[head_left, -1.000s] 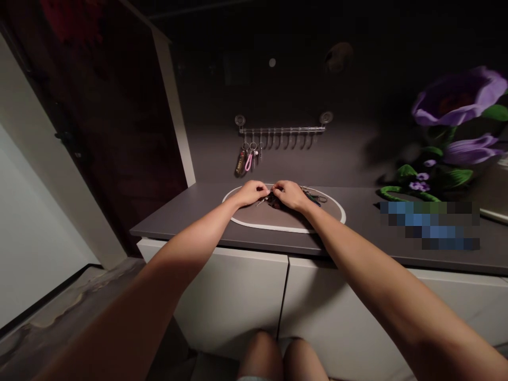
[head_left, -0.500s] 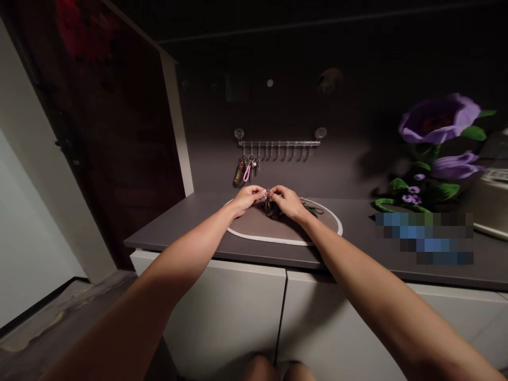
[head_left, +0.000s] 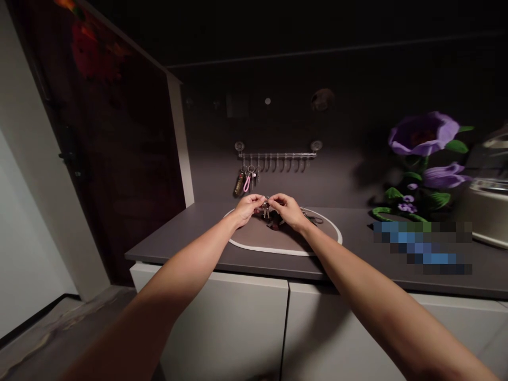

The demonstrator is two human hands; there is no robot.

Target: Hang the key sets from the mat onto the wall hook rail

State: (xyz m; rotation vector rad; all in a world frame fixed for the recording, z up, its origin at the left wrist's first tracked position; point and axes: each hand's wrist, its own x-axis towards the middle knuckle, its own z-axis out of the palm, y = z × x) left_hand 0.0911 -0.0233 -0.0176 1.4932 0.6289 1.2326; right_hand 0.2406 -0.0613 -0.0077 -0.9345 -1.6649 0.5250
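Note:
My left hand [head_left: 249,208] and my right hand [head_left: 286,208] meet fingertip to fingertip over the mat, both closed in a pinch. Between them hangs a small bunch of keys [head_left: 266,210] on a ring, held from both sides. Below and behind my right hand, dark items and a metal clip [head_left: 315,219] lie on the brown oval mat [head_left: 262,241] with a white rim; my hand partly hides them. Above, a clear hook rail [head_left: 278,155] is fixed to the wall, with key rings and a pink strap [head_left: 247,183] hanging from its left hooks.
The dark counter [head_left: 174,233] sits over white cabinet doors [head_left: 230,323]. To the right stand a purple artificial flower [head_left: 426,135] and a pale rounded appliance [head_left: 488,211], with a blurred-out patch in front. A dark door [head_left: 127,159] is at the left.
The view has tilted up slightly, so the counter sits lower in the picture. Both hands stay together at the ring, and the hanging keys show more clearly between them.

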